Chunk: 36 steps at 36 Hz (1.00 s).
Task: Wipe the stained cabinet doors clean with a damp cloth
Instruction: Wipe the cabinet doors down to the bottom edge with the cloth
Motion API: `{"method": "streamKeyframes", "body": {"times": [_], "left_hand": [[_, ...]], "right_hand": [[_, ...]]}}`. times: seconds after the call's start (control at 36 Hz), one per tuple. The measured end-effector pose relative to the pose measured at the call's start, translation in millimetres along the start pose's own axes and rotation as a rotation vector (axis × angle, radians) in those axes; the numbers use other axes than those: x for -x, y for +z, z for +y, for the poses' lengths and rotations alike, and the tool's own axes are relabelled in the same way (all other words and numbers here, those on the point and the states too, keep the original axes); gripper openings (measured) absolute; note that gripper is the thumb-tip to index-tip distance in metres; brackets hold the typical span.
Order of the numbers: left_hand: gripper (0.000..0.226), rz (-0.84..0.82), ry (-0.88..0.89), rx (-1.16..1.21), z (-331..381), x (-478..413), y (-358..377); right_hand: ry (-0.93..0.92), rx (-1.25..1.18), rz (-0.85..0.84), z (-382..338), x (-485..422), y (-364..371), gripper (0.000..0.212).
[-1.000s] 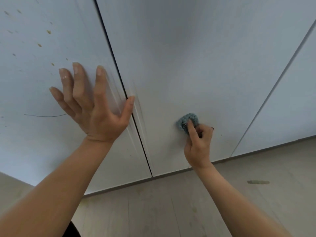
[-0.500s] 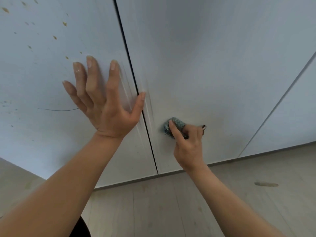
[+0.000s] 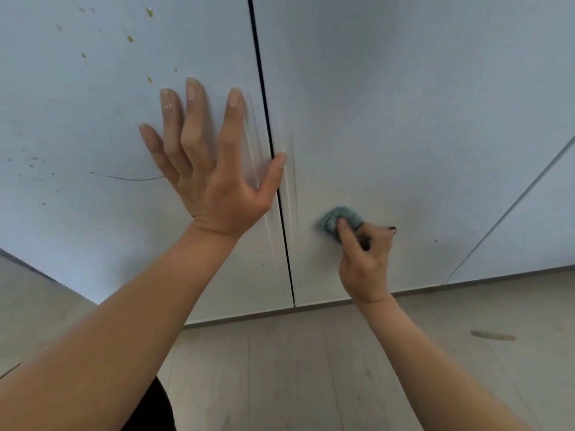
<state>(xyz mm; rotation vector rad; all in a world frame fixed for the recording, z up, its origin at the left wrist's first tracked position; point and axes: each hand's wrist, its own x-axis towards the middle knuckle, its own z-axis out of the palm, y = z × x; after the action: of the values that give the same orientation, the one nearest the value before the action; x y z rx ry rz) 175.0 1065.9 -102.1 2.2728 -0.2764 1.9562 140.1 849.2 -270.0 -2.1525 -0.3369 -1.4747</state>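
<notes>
Two white cabinet doors meet at a dark vertical gap. The left door (image 3: 93, 119) carries several yellow-brown spots and a thin dark curved line. My left hand (image 3: 211, 169) lies flat on it with fingers spread, thumb tip at the gap. On the middle door (image 3: 389, 119), low down, my right hand (image 3: 364, 259) grips a small bunched blue-grey cloth (image 3: 337, 219) and presses it against the panel. A small dark speck (image 3: 435, 241) sits on that door to the right of the hand.
A third door panel (image 3: 535, 219) stands further right behind another seam. Below the doors runs pale wood-look flooring (image 3: 295, 368) with a brownish smear (image 3: 493, 335) at the right. A dark patch of clothing shows at the bottom edge.
The view has shifted, so the doors and both hands sit further right in frame. The right hand with the cloth slid left along the middle door, towards the gap. The left hand stays flat.
</notes>
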Motion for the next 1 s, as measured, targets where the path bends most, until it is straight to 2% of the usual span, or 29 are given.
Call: {"method": "streamKeyframes", "body": {"times": [0.08, 0.19, 0.28, 0.33, 0.42, 0.53, 0.58, 0.64, 0.75, 0.83, 0.92, 1.0], "left_hand": [[0.077, -0.006, -0.004, -0.003, 2, 0, -2], [0.078, 0.002, -0.006, -0.006, 2, -2, 0], [0.077, 0.004, -0.011, -0.019, 1, -2, 0], [0.076, -0.004, -0.008, -0.024, 2, 0, 0], [0.076, -0.014, -0.014, -0.032, 2, 1, -1], [0.077, -0.028, -0.007, -0.029, 2, 1, -2], [0.077, -0.031, -0.01, -0.034, 2, 1, -3], [0.078, -0.031, -0.007, -0.031, 3, 1, -4], [0.078, -0.029, -0.004, -0.03, 2, -2, -2], [0.078, -0.043, -0.007, -0.047, 0, -1, -4], [0.079, -0.06, -0.001, -0.054, -1, 1, -6], [0.083, -0.087, 0.021, -0.048, -4, 1, -8]], "right_hand": [[-0.06, -0.006, -0.072, 2, -3, -9, 0.057], [-0.103, -0.032, 0.037, -10, -46, -11, 0.047], [-0.117, -0.025, 0.114, -24, -64, -2, 0.048], [-0.182, 0.016, 0.107, -25, -57, 4, 0.048], [-0.28, 0.077, 0.011, -14, -22, 14, 0.05], [-0.37, 0.103, -0.29, 1, 39, 14, 0.045], [-0.387, 0.109, -0.388, 4, 49, 9, 0.047], [-0.362, 0.093, -0.365, 1, 40, 7, 0.049], [-0.287, 0.06, -0.112, -18, -10, 10, 0.049], [-0.274, 0.034, -0.021, -27, -31, 14, 0.043], [-0.296, 0.058, -0.054, -20, -8, 20, 0.038], [-0.314, 0.092, -0.21, -5, 33, 21, 0.045]]}}
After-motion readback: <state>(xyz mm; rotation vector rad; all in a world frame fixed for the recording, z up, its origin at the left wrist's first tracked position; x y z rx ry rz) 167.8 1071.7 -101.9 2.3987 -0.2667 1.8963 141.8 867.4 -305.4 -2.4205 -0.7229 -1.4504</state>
